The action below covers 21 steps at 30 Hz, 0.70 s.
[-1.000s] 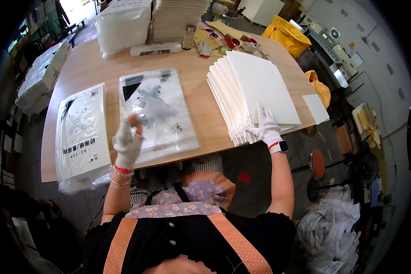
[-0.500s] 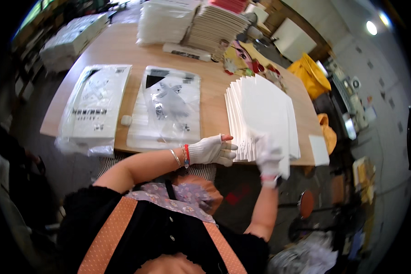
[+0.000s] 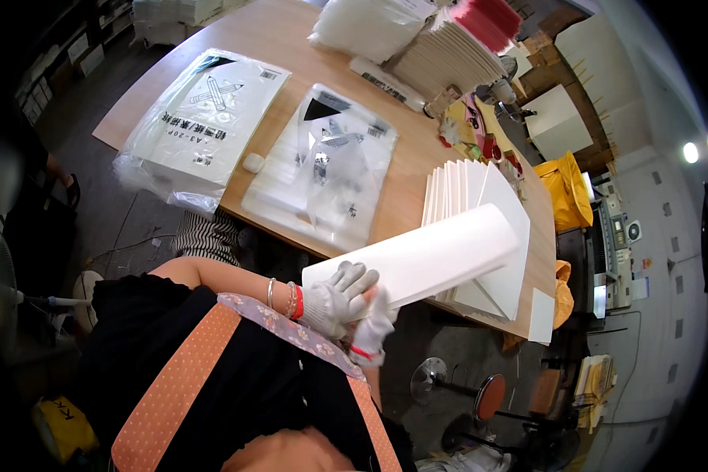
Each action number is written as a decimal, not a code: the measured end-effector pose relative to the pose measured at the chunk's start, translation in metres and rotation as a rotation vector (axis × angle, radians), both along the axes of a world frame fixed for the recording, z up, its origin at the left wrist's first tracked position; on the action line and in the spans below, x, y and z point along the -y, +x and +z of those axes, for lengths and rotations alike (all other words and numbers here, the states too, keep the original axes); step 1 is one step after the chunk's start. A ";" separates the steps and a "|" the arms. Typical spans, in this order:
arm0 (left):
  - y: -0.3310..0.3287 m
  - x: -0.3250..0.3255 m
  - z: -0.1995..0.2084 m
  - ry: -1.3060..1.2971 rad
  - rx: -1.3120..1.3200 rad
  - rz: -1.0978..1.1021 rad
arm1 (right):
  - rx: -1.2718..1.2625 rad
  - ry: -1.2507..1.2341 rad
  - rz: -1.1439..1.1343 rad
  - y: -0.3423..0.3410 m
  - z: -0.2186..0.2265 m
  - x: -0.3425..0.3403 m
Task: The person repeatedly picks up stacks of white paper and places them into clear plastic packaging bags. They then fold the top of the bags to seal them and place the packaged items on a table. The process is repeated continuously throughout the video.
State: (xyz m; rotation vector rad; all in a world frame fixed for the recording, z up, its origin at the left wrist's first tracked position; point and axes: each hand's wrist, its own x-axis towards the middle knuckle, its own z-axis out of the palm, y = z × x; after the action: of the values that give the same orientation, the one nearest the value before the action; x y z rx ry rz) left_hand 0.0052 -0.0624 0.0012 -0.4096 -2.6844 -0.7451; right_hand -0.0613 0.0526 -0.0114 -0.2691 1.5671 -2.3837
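Over the near edge of the counter (image 3: 421, 141), toward its right end, white paper (image 3: 433, 252) is held up at a slant, one end by the person's body, other end above a fanned stack of white boards (image 3: 507, 248). Paper is bowed along its length; one sheet or several, can't tell. Right hand (image 3: 376, 324), white glove, red band at wrist, blurred, grips the paper's lower edge close to the body end. Left hand (image 3: 334, 300), gloved too, bracelets behind it, lies just beside the right, fingers extended and slightly parted against the same end; whether it pinches, can't tell. Fanned stack sits by the near right corner, small white card (image 3: 541, 316) beside it, poking past the edge. Mid near edge: flat pile of clear printed bags (image 3: 322, 173). Toward the left corner: filled printed pack (image 3: 212, 126), its loose plastic hanging over the near edge. Small white roundish object (image 3: 253, 163) between pile and pack. Along the far edge: plastic-wrapped stack (image 3: 370, 27), tall stack of pale boards (image 3: 440, 55) with red on top. Past the right edge: yellow bag (image 3: 566, 189).
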 end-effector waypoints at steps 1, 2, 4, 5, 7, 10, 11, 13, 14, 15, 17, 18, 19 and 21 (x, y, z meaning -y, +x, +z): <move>0.000 0.008 -0.003 0.055 -0.014 -0.083 | -0.029 0.411 -0.055 -0.013 -0.019 -0.001; -0.011 0.026 -0.005 0.132 0.147 -0.078 | -0.138 0.277 -0.066 -0.028 -0.043 -0.004; -0.033 0.076 0.002 0.183 0.220 0.077 | -0.302 0.188 -0.073 -0.039 -0.046 -0.004; -0.042 0.107 0.013 -0.033 -0.195 0.367 | -0.354 0.242 -0.067 -0.035 -0.028 -0.003; -0.061 0.169 0.039 -0.296 -0.532 0.888 | -0.393 0.384 -0.013 -0.042 -0.023 -0.017; -0.094 0.220 0.033 0.628 0.114 0.452 | -0.525 0.615 0.039 -0.058 -0.043 -0.043; -0.101 0.228 0.033 1.036 0.359 0.088 | -0.591 0.685 0.029 -0.059 -0.046 -0.047; -0.109 0.231 0.031 1.291 0.310 0.017 | -0.729 0.726 -0.027 -0.024 0.005 -0.025; -0.115 0.235 0.031 1.360 0.339 0.045 | -0.873 0.887 0.063 -0.033 -0.009 -0.033; -0.121 0.239 0.025 1.437 0.371 0.079 | -0.926 1.091 0.142 -0.035 -0.011 -0.030; -0.144 0.231 -0.042 1.183 0.093 0.000 | -1.051 1.471 0.327 -0.044 -0.012 -0.002; -0.148 0.213 -0.072 1.164 -0.030 -0.160 | -1.036 1.424 0.376 -0.047 -0.010 0.011; -0.136 0.164 -0.048 0.660 -0.085 0.024 | -1.071 1.518 0.368 -0.058 -0.014 0.018; -0.093 0.064 0.012 -0.125 0.086 0.228 | -1.148 1.715 0.379 -0.081 -0.031 0.027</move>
State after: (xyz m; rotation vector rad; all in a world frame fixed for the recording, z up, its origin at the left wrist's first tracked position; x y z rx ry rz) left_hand -0.0880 -0.1261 0.0128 -0.0992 -2.8053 -0.5423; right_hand -0.1423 0.0253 -0.0424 -1.3276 2.8296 0.1219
